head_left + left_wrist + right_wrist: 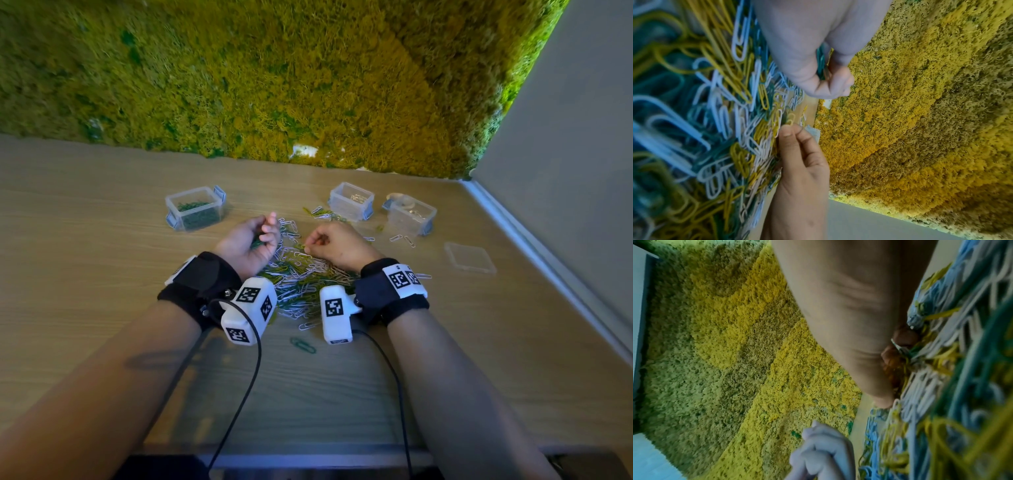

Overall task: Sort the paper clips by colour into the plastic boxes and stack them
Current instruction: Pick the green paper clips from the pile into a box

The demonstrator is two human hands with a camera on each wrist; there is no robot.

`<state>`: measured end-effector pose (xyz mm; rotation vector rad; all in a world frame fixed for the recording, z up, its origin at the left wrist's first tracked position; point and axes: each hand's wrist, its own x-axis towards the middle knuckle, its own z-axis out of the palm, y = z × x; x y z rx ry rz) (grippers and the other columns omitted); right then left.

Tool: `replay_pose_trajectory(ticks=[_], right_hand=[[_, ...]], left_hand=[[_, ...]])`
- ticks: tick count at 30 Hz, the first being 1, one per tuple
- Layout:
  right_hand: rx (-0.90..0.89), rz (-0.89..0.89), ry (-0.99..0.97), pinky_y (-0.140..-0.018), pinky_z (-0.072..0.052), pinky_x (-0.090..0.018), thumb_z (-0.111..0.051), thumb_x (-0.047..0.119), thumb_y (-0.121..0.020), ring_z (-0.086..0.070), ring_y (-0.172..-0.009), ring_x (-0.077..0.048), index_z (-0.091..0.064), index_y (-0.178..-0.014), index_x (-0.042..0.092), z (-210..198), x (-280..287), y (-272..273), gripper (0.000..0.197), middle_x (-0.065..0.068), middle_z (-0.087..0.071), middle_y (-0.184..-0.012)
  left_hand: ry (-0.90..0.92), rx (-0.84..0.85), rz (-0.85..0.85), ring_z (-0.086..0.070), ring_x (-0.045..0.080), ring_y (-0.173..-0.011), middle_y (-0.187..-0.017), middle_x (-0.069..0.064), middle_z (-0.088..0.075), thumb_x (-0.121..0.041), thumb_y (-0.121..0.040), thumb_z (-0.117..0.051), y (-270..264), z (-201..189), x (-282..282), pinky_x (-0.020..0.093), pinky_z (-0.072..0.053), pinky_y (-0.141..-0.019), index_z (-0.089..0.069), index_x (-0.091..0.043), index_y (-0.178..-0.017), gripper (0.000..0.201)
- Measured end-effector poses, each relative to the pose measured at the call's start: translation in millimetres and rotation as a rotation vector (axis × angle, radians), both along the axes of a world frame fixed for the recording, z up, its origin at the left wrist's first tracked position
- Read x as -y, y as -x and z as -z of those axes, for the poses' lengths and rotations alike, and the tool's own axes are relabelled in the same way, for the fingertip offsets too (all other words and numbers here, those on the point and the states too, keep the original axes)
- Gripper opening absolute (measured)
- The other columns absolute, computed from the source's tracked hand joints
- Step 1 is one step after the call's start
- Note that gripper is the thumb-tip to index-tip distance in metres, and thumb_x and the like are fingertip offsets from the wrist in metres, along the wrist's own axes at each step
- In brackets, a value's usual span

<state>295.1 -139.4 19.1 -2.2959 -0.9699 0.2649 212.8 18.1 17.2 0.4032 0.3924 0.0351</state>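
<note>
Your mixed heap of green, yellow and white wire paper clips (301, 274) lies on the wooden table (102, 212) between your wrists — light, springy, slippery, prone to snagging, so pinch one loop end. Your left hand (248, 240), palm up, cups several green clips (821, 63), the clear plastic box of green clips (196, 208) just beyond it. Your right hand (337, 245), knuckles up over the heap, pinches with thumb and forefinger — on which clip I cannot tell.
</note>
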Motion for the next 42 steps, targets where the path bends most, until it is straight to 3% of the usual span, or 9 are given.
replay_pose_trajectory(ticks=[4,10,21,24,28,32,35,38,42], right_hand=[[-0.246,0.09,-0.277,-0.068,-0.043,-0.02,-0.061,0.02,-0.092,-0.056,-0.079,-0.009,-0.068,-0.101,0.009,-5.0,4.7,-3.6,0.016,0.0,-0.065,-0.093],[-0.696,0.061,-0.578,-0.055,-0.045,-0.018,-0.057,0.007,-0.093,-0.053,-0.064,-0.01,-0.063,-0.092,0.003,-9.9,4.4,1.0,0.007,-0.005,-0.061,-0.078],[-0.798,0.025,-0.632,-0.059,-0.053,-0.016,-0.06,0.004,-0.09,-0.058,-0.062,-0.009,-0.062,-0.093,0.001,-11.3,-1.5,9.0,0.005,-0.006,-0.062,-0.077],[-0.577,0.145,-0.489,-0.061,-0.049,-0.019,-0.064,0.011,-0.089,-0.057,-0.068,-0.008,-0.065,-0.094,0.004,-13.5,2.2,7.8,0.009,-0.004,-0.065,-0.082],[-0.28,0.249,-0.302,-0.069,-0.041,-0.017,-0.065,0.016,-0.088,-0.059,-0.092,-0.009,-0.07,-0.097,0.013,-8.0,5.1,-2.0,0.011,0.001,-0.069,-0.102],[-0.12,0.135,-0.17,-0.097,-0.045,-0.028,-0.061,0.016,-0.09,-0.058,-0.107,-0.013,-0.067,-0.112,0.019,-0.5,-7.1,-8.2,0.023,0.002,-0.065,-0.116],[-0.046,0.011,-0.007,-0.105,-0.04,-0.034,-0.062,0.018,-0.089,-0.053,-0.121,-0.016,-0.059,-0.127,0.017,1.9,-24.1,-8.4,0.038,-0.001,-0.057,-0.133],[0.009,-0.006,0.064,-0.097,-0.046,-0.031,-0.071,0.023,-0.083,-0.059,-0.11,-0.016,-0.063,-0.122,0.013,0.5,-34.9,-10.5,0.042,-0.002,-0.063,-0.122],[0.031,0.004,0.021,-0.086,-0.046,-0.03,-0.073,0.014,-0.081,-0.058,-0.086,-0.012,-0.072,-0.096,0.008,3.5,-35.7,-13.0,0.016,-0.003,-0.069,-0.091]], left_hand=[[-0.112,0.001,0.028,-0.053,0.008,-0.046,-0.063,0.006,-0.058,-0.016,-0.1,-0.038,2.4,-3.0,3.4,0.011,-0.043,-0.043,-0.055,-0.003,-0.084,0.027],[-0.364,0.044,0.133,-0.063,0.01,-0.061,-0.079,0.008,-0.063,-0.01,-0.094,-0.05,6.2,-4.8,12.8,0.017,-0.055,-0.059,-0.06,-0.001,-0.092,0.014],[-0.581,0.039,0.124,-0.056,0.003,-0.057,-0.072,-0.001,-0.059,-0.01,-0.092,-0.055,1.6,0.6,11.9,0.01,-0.051,-0.053,-0.061,-0.007,-0.086,0.009],[-0.484,-0.017,0.043,-0.054,0.007,-0.058,-0.073,0.002,-0.057,-0.011,-0.095,-0.052,1.2,1.5,7.6,0.014,-0.051,-0.051,-0.059,-0.005,-0.089,0.011],[-0.109,-0.046,-0.018,-0.048,0.011,-0.059,-0.067,0.005,-0.055,-0.009,-0.098,-0.037,1.7,0.1,-3.6,0.02,-0.048,-0.048,-0.056,-0.005,-0.09,0.021],[0.013,-0.043,-0.063,-0.05,0.012,-0.061,-0.067,0.008,-0.056,-0.015,-0.1,-0.034,3.1,-5.2,-1.8,0.019,-0.046,-0.05,-0.055,-0.003,-0.09,0.026],[0.063,-0.03,-0.092,-0.049,0.012,-0.059,-0.066,0.008,-0.056,-0.017,-0.102,-0.033,4.3,-8.8,1.2,0.018,-0.044,-0.05,-0.054,-0.004,-0.088,0.028],[0.082,-0.033,-0.109,-0.048,0.012,-0.059,-0.066,0.007,-0.055,-0.018,-0.101,-0.033,5.9,-8.7,-2.2,0.017,-0.043,-0.049,-0.053,-0.005,-0.086,0.028],[0.088,-0.021,-0.114,-0.048,0.011,-0.059,-0.065,0.008,-0.055,-0.017,-0.101,-0.034,5.5,-6.9,-4.3,0.019,-0.044,-0.044,-0.053,-0.005,-0.085,0.027]])
